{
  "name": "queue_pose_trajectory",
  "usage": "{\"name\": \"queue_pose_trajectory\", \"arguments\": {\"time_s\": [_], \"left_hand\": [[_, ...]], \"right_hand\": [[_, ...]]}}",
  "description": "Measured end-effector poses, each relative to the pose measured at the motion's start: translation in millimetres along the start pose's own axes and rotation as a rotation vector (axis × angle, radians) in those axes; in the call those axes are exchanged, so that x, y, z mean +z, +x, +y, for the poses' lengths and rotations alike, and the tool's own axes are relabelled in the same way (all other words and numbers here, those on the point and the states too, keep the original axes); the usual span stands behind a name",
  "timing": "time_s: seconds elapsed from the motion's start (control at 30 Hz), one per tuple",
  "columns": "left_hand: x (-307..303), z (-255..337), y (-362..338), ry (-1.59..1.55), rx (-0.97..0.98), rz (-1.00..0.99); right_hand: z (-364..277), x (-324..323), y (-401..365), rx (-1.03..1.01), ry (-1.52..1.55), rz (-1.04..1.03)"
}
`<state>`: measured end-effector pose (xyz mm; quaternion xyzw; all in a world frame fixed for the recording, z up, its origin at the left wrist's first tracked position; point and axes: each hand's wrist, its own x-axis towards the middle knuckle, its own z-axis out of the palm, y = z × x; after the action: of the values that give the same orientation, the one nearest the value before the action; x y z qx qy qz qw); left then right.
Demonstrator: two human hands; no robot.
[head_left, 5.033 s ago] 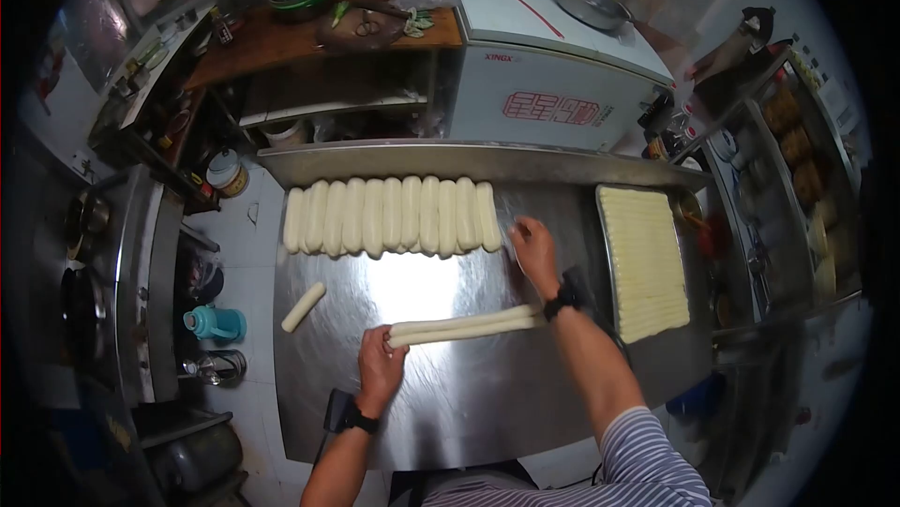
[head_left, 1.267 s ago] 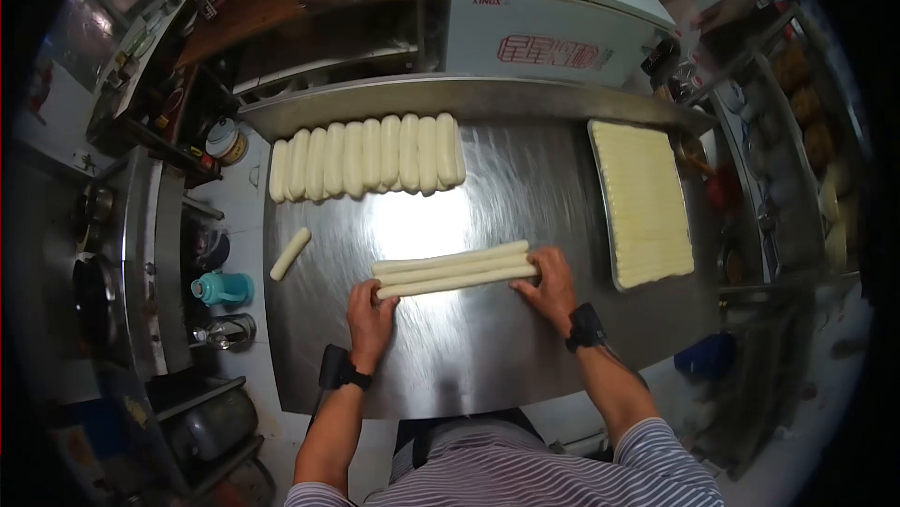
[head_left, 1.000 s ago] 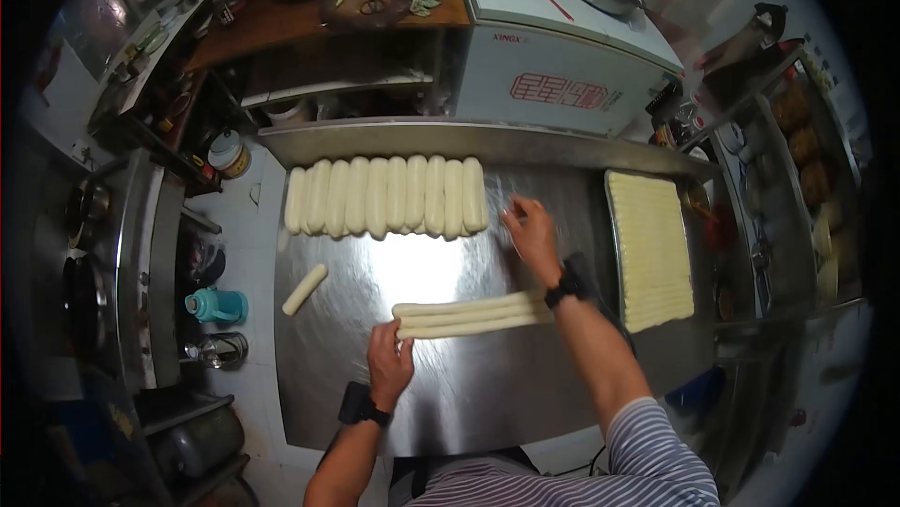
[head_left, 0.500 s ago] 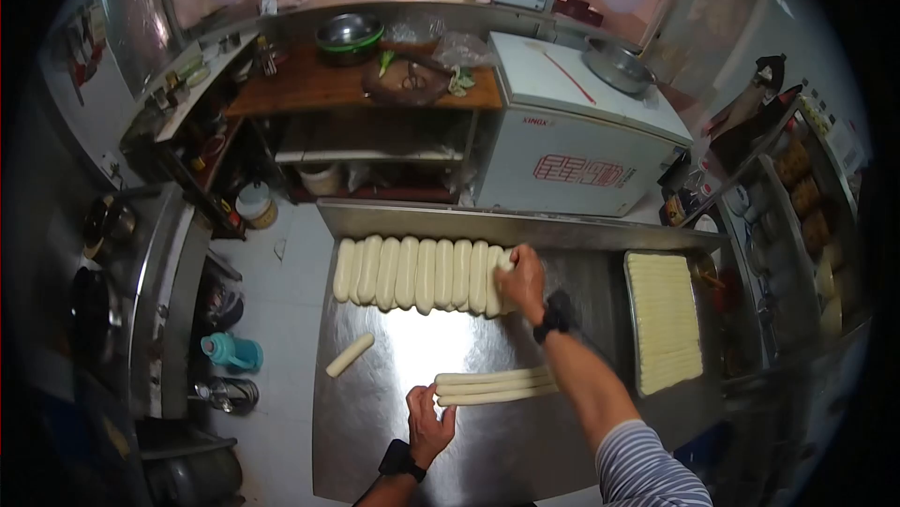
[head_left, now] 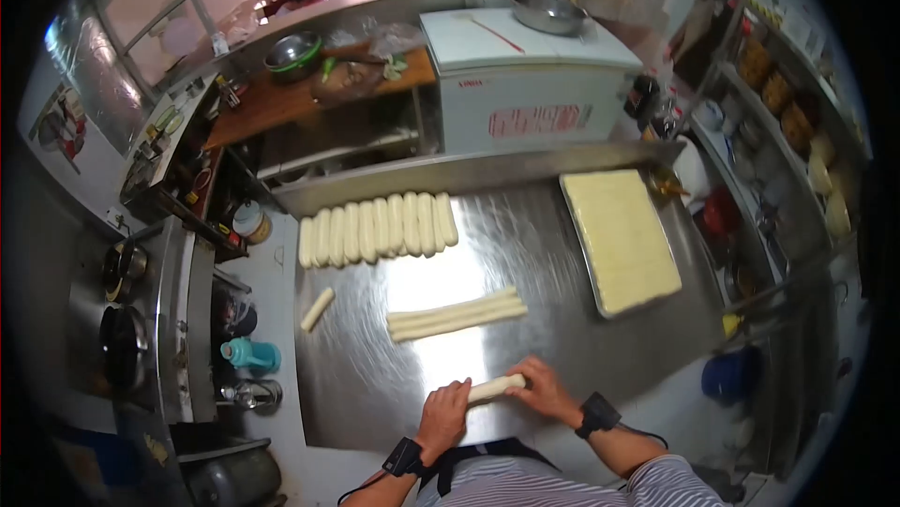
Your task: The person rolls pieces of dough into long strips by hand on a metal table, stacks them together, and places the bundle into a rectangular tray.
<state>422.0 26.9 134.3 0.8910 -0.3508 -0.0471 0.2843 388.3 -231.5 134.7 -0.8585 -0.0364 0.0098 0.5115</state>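
Observation:
Close to the front edge of the steel table, my left hand [head_left: 443, 416] grips one end of a short white dough roll [head_left: 493, 389]. The fingers of my right hand [head_left: 547, 391] are closed on its other end. Farther in lie a few long dough strips [head_left: 457, 314], side by side and apart from my hands. Behind them, thick dough rolls [head_left: 375, 230] are packed in a row at the back left. A single small dough piece [head_left: 318, 309] rests alone at the left.
A metal tray [head_left: 597, 299] of pale dough sits on the right of the steel table [head_left: 525, 254]. A raised metal ledge [head_left: 506, 162] runs along the back. Beyond are a white chest freezer [head_left: 534, 99] and a wooden counter [head_left: 253, 120]. Shelving stands at the right.
My right hand has come from the dough row to the front edge, now with a dough roll. My left hand has left the long strips and holds that roll too. The view has shifted.

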Motion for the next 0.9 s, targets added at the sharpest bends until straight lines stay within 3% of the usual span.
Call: {"name": "queue_pose_trajectory", "arguments": {"time_s": [0.03, 0.07, 0.17, 0.23, 0.27, 0.33, 0.37, 0.47, 0.53, 0.6, 0.67, 0.7, 0.73, 0.83, 0.9], "left_hand": [[13, 9, -9, 0.058, 0.100, 0.022], [28, 16, -15, 0.119, 0.094, -0.107], [68, 32, -34, 0.376, 0.082, -0.188], [62, 48, -29, 0.130, -0.215, -0.169], [63, 56, -35, 0.132, -0.220, -0.178], [75, 69, -35, -0.089, -0.122, 0.018], [92, 77, -32, -0.172, -0.101, 0.061], [118, 47, -8, 0.101, -0.161, 0.052], [100, 21, 36, 0.381, -0.183, 0.005], [86, -6, 67, 0.373, -0.217, 0.117], [74, 5, 44, 0.436, -0.076, -0.152], [70, 22, 24, 0.375, -0.099, -0.240], [75, 33, -8, 0.376, -0.092, -0.327], [94, 73, -77, 0.267, -0.168, -0.224], [97, 58, -53, 0.321, -0.229, -0.167]], "right_hand": [[16, -5, -16, -0.013, -0.110, -0.021], [31, -6, -34, -0.022, -0.219, -0.048], [42, -2, -64, -0.081, -0.402, -0.073], [18, -3, -62, -0.182, -0.465, -0.019], [11, 5, -67, -0.177, -0.456, -0.022], [7, 22, -72, -0.395, -0.483, -0.137], [22, 40, -79, -0.413, -0.549, -0.235], [50, 58, -41, -0.397, -0.413, -0.172], [59, 59, 5, -0.368, -0.619, -0.164], [36, 43, 40, -0.371, -0.698, -0.109], [32, 31, 16, -0.371, -0.773, -0.313], [34, 29, -6, -0.315, -0.777, -0.440], [35, 24, -43, -0.343, -0.753, -0.379], [33, 18, -95, -0.324, -0.771, -0.416], [38, 22, -77, -0.290, -0.773, -0.361]]}}
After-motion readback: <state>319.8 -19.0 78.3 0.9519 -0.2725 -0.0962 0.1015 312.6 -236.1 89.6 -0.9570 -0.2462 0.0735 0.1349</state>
